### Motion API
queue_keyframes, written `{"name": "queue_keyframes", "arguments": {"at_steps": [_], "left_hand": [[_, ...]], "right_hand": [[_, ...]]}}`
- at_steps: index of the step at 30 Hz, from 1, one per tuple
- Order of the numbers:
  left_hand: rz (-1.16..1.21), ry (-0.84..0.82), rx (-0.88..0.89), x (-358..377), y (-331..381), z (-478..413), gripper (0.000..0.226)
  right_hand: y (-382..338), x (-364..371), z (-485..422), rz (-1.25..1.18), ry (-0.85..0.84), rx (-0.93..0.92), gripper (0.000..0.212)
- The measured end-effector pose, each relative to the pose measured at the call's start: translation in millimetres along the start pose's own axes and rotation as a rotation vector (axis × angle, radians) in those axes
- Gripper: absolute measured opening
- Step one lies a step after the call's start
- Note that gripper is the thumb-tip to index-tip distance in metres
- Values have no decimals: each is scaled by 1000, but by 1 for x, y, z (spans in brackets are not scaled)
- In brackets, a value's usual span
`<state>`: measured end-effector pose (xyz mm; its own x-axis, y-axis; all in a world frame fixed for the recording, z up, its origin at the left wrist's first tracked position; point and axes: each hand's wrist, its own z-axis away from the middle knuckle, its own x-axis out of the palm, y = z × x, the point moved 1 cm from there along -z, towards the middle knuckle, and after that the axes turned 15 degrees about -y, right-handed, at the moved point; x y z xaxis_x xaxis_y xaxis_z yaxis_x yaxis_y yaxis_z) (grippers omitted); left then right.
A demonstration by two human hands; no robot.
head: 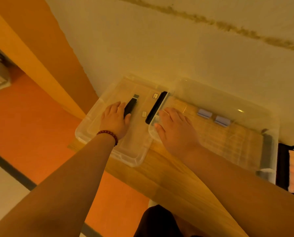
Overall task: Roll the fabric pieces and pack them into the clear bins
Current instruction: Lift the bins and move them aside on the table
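Two clear plastic bins stand side by side on a wooden table. The left bin [95, 124] is covered by a clear lid with a black handle [131, 104]. My left hand [114, 119], with a red bead bracelet on the wrist, lies flat on that lid, and the handle's near end sits between thumb and forefinger. The right bin [272, 127] stands uncovered, with two small pale lavender fabric rolls [204, 113] [222, 120] on its floor. My right hand [174, 129] rests over this bin's left rim, fingers relaxed, beside a black latch strip [155, 108].
A grey roll [267, 151] lies along the right bin's right end. Dark fabric [282, 165] sits just beyond that bin at the frame's right edge. The wooden table [168, 177] ends close to me; an orange floor [31, 125] lies to the left and a pale wall behind the bins.
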<state>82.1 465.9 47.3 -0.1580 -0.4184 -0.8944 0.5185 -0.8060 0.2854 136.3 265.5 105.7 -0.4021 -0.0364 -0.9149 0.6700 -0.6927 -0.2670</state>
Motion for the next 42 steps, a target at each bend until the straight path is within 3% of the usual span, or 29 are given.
{"name": "queue_keyframes", "arguments": {"at_steps": [4,22,42], "left_hand": [[1,-68,-48,15,-6,-15,59],[107,56,-83,26,-21,-20,48],[-32,233,-70,-45,-64,15,41]], "right_hand": [[-6,0,-27,24,-44,52,56],[-4,8,-47,-14,-85,66,64],[-5,0,-44,12,-91,50,66]]}}
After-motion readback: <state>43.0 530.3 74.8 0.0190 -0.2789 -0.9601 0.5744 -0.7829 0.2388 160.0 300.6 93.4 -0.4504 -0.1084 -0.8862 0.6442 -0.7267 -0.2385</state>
